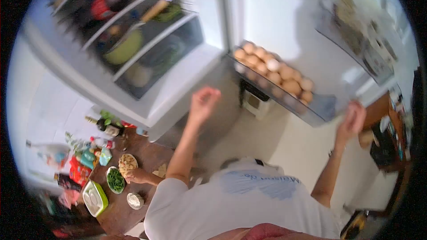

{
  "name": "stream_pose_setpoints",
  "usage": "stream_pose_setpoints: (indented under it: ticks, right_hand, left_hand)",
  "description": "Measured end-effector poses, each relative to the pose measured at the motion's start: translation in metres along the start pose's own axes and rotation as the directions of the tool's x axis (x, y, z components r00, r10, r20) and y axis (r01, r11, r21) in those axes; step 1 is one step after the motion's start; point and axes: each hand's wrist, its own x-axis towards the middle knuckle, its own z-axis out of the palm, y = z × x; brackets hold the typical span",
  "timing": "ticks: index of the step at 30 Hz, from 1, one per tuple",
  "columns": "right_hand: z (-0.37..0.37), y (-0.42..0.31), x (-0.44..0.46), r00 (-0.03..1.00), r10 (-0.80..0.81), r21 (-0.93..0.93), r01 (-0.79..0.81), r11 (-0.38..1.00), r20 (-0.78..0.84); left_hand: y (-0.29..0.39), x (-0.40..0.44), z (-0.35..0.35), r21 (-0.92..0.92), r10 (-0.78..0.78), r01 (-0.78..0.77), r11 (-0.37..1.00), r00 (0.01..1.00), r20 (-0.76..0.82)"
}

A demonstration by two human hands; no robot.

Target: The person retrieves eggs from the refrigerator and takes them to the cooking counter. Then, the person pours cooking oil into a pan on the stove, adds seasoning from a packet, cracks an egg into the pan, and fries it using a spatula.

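My left hand is raised in front of the lower part of the open fridge, its fingers curled in, with nothing visible in them. On the right, my right hand is blurred beside the lower edge of the fridge door; whether it touches the door I cannot tell. Between the hands, a clear door bin holds several brown eggs in rows. The fridge shelves carry a red-labelled bottle and a green bowl or pot with a handle.
At the lower left, a co-worker's hand reaches to a bowl of food on a brown table. Near it are a plate of greens, a white bowl, a green-rimmed container and bottles. Cluttered wooden shelving stands right.
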Motion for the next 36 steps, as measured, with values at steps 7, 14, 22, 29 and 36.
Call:
stream_pose_setpoints:
  ticks: [7,14,22,29,36]
  right_hand:
    - [0.026,-0.025,0.005,0.950,0.064,0.196,-0.129,0.972,0.306]
    - [0.026,-0.017,-0.004,0.892,0.146,0.254,-0.273,0.928,0.428]
    - [0.040,-0.021,0.006,0.830,0.218,0.323,-0.422,0.847,0.513]
    - [0.054,-0.024,0.014,0.789,0.193,0.261,-0.407,0.876,0.583]
    - [0.064,-0.026,0.018,0.751,0.203,0.222,-0.423,0.879,0.628]
  left_hand:
    - [0.055,0.041,0.061,-0.046,0.259,-0.255,0.966,0.959,0.120]
    - [0.049,0.062,0.088,-0.033,0.278,-0.276,0.960,0.952,0.126]
    - [0.031,0.087,0.064,0.099,0.299,-0.293,0.951,0.953,-0.049]
    - [0.040,0.089,0.068,0.327,0.478,-0.482,0.813,0.873,0.098]
    - [0.070,0.103,0.108,0.175,0.515,-0.613,0.770,0.760,0.396]
